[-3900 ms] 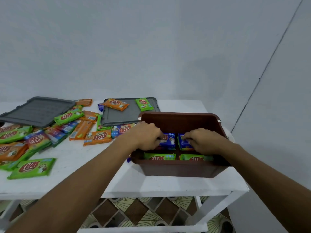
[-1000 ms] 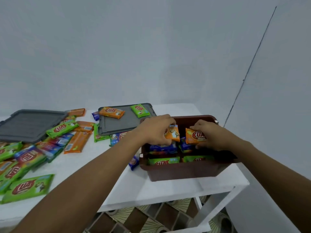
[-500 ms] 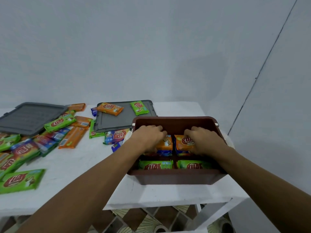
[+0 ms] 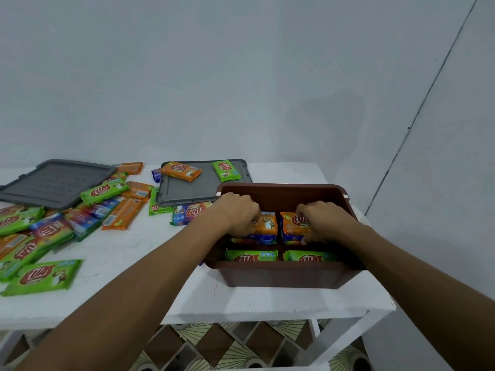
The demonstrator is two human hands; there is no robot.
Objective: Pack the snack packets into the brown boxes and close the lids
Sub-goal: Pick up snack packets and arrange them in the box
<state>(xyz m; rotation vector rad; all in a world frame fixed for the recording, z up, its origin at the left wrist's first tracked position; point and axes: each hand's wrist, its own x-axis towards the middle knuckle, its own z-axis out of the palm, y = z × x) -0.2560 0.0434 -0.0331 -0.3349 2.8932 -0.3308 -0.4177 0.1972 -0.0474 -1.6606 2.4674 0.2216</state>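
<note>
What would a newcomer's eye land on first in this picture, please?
In the brown box at the table's right end, the left hand grips the left orange packet and the right hand the right orange packet. Left of it, bright loose packets lie scattered around two grey lids.

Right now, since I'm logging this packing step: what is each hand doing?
Left hand: grips the left orange snack packet inside the brown box.
Right hand: pinches the right orange snack packet.
</note>
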